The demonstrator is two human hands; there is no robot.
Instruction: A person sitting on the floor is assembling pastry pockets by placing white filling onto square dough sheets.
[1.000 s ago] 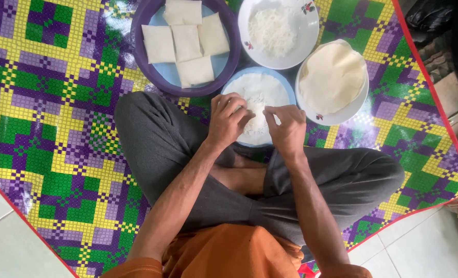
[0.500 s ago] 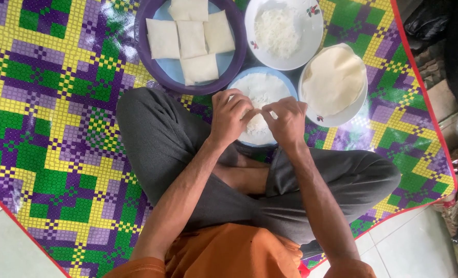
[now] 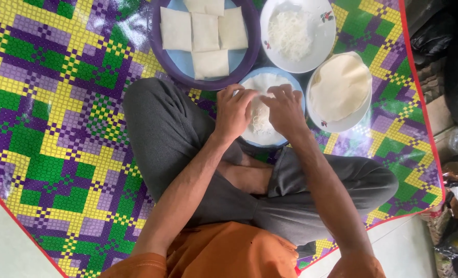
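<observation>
**Wrapper on the blue plate, both hands on it**

Person sits cross-legged on a checkered woven mat [image 3: 59,128]. Left hand [image 3: 234,110] and right hand [image 3: 285,109] both rest on one thin white wrapper [image 3: 262,135] lying on the small blue plate [image 3: 249,77] right at the knees, fingers pinching its top edges around a little strip of noodle filling [image 3: 260,119]. Just past it: one purple tray [image 3: 157,56] with five folded packets [image 3: 205,31], one white bowl [image 3: 319,46] of noodles, one plate [image 3: 342,125] stacked with round wrappers [image 3: 340,85].
</observation>
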